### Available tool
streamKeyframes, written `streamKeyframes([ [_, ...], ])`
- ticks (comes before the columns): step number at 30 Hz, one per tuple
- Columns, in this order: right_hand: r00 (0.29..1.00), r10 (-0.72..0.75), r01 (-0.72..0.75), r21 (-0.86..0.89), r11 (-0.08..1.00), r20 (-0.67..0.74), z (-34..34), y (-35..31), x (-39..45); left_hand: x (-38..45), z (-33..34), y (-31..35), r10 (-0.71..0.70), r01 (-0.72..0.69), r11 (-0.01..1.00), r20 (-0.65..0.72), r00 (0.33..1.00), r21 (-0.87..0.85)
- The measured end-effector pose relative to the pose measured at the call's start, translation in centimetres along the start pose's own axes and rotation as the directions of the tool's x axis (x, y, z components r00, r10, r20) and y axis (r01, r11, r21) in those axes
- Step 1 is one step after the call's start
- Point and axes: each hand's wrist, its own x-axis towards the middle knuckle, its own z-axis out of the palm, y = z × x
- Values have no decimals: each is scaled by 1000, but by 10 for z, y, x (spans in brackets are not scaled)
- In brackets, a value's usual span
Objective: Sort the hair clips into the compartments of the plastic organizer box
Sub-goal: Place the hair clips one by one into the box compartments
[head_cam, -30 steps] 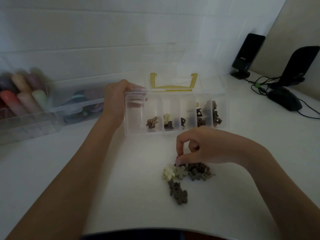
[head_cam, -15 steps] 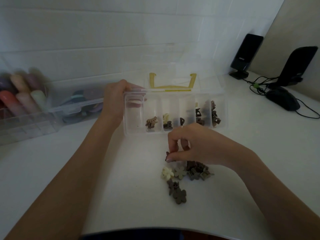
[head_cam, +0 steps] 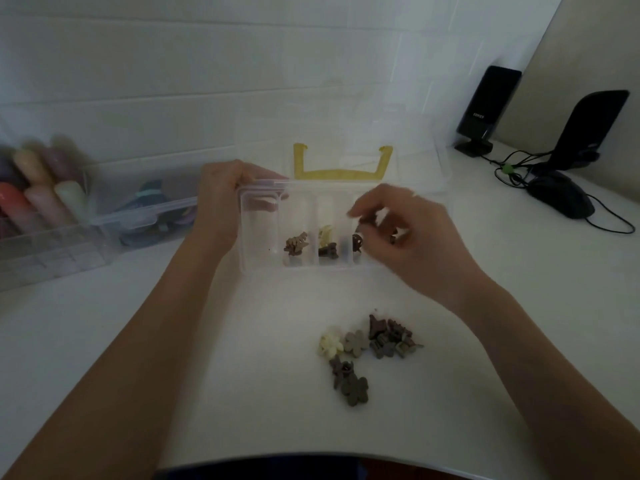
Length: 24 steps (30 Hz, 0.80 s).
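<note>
A clear plastic organizer box [head_cam: 263, 268] with several compartments lies open in the middle of the white table, its lid with a yellow handle [head_cam: 341, 173] tipped back. My left hand [head_cam: 225, 199] grips the box's far left corner. My right hand [head_cam: 401, 230] hovers over the right compartments and pinches a small dark brown hair clip [head_cam: 367, 221]. Brown and cream clips [head_cam: 311, 244] sit in the middle compartments. A pile of loose clips [head_cam: 370, 348], cream, grey and brown, lies on the table near me.
At the left stands a clear storage bin [head_cam: 114, 216] with colourful items, partly blurred. Two black speakers [head_cam: 488, 109] and a black mouse [head_cam: 561, 195] with cables sit at the right back. A white wall lies close behind the box.
My right hand has picked a dark clip out of the pile and carried it up over the box's right compartments. My left hand has stayed on the box.
</note>
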Motion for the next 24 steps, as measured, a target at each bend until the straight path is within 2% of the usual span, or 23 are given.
streamKeyframes([
  [3,979,31,-21,52,998,-202,-5,8,4,-1,2,3,-5,6,999,31,999,-35],
  [6,957,50,-27,85,996,-285,-6,14,6,-2,2,5,31,-31,1000,38,999,1],
  [9,959,57,-35,83,996,-278,-6,13,5,-2,-1,5,75,-77,996,36,997,47],
  [18,970,-27,21,-27,999,-240,-3,13,4,7,-15,0,46,-55,993,89,995,101],
  [24,956,25,-10,52,999,-292,-5,11,4,7,-15,1,5,-13,996,92,996,85],
])
